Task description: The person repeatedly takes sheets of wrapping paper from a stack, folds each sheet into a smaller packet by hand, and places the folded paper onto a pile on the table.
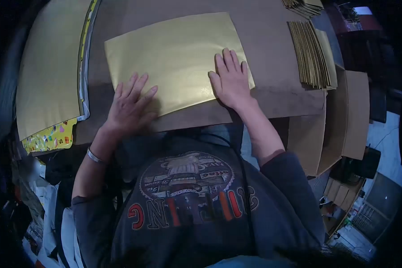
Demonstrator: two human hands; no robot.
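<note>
A gold sheet of paper or card (174, 58) lies flat on the brown-covered table (272, 58) in front of me. My left hand (130, 105) is at its lower left edge, fingers spread, the fingertips over the sheet and the palm partly off it. On the right part of the sheet, my right hand (231, 80) rests flat with its fingers extended. Neither hand grips anything. The underside of the sheet is hidden.
To the left lies a stack of large gold sheets (51, 67) over yellow patterned packaging (53, 136). At the right edge stands a row of folded gold pieces (310, 56), with another bundle (303, 6) behind. An open cardboard box (328, 129) sits below the table's right edge.
</note>
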